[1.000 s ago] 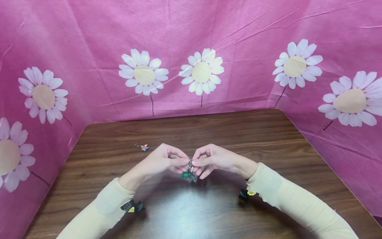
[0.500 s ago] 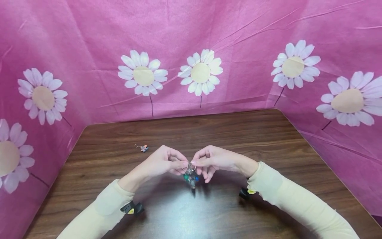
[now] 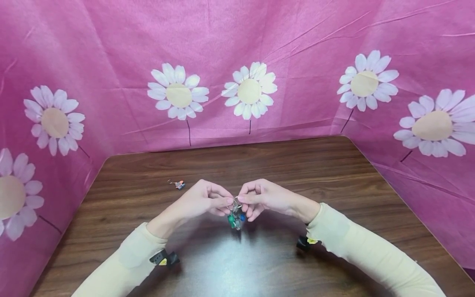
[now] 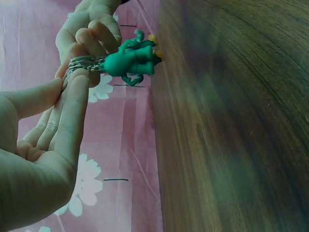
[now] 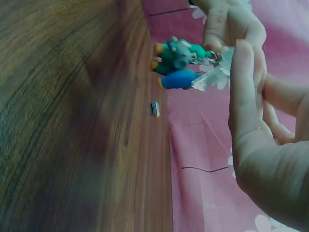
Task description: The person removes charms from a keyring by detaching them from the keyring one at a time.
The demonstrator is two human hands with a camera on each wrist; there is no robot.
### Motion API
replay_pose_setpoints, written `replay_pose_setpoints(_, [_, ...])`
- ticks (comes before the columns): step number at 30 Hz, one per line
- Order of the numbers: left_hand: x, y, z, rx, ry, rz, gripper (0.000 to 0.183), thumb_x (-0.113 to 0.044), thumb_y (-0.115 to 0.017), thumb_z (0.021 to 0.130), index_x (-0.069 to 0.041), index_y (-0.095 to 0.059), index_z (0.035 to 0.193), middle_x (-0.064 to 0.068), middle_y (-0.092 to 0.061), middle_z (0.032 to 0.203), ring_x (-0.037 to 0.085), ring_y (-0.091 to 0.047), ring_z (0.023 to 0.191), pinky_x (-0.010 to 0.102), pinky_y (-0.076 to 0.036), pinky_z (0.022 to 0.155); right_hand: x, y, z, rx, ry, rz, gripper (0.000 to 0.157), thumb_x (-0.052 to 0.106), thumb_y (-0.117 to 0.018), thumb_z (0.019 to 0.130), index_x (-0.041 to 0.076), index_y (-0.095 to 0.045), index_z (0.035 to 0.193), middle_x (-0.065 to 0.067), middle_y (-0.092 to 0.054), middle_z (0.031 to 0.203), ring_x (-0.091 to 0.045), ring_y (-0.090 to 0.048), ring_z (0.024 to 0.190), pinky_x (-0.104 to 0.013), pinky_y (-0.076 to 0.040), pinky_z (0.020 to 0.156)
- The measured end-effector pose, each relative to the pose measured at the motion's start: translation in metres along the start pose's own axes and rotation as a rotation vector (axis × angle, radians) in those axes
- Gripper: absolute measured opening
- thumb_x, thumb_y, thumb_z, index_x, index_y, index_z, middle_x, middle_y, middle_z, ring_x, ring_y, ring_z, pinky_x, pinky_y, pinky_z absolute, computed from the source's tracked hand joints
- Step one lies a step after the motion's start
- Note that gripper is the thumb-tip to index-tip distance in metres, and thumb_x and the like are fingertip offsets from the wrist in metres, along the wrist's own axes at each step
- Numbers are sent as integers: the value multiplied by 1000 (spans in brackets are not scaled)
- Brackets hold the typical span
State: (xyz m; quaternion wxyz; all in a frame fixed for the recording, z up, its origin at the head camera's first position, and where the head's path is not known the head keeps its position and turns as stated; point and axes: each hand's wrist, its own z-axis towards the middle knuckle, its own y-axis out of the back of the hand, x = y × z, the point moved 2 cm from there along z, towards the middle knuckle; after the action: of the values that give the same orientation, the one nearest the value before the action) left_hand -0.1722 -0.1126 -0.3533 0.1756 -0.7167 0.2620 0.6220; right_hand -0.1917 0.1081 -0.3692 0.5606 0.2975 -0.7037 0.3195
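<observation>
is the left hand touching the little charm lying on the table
Apart. In the head view, the table shows in a narrow gap between the left hand and the little charm.

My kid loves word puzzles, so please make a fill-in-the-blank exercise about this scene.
Of the left hand and right hand, the ____ one is nearer the loose charm.
The left wrist view shows a dangling, mostly ____ figure.
The daisies on the backdrop have ____ petals.
Missing words: left; green; white.
</observation>
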Motion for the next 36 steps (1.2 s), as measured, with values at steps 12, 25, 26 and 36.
replay_pose_setpoints(12, [6,-3,0,3,19,52,20,-9,-71,95,8,-72,106,16,-75,90,35,-74,86,55,-59,82,2,-3,-5,65,-115,-70,24,19,-60,103,-3,-64,113,-18,-66,93,-17,-66,65,-40,-63,62])
replay_pose_setpoints(25, [3,-4,1,-41,-38,42,22,-9,-73,94,9,-72,107,18,-76,93,30,-75,85,54,-59,82,4,-1,-2,-25,-36,-131,18,15,-59,104,-1,-61,111,-17,-61,86,-18,-66,62,-57,-60,66])
replay_pose_setpoints(26, [3,-5,1,-44,-44,41,23,-8,-73,94,10,-72,107,18,-76,94,30,-75,86,55,-59,82,3,-1,-2,-28,-24,-121,17,15,-59,104,-1,-60,110,-17,-61,86,-18,-67,62,-56,-60,67])
replay_pose_setpoints(36, [1,-6,3,-92,-95,41,21,-7,-72,94,8,-73,108,17,-76,98,31,-74,88,53,-59,83,-2,0,-1,-90,43,-24,14,15,-59,104,2,-60,109,-11,-61,85,-16,-66,65,-46,-63,69])
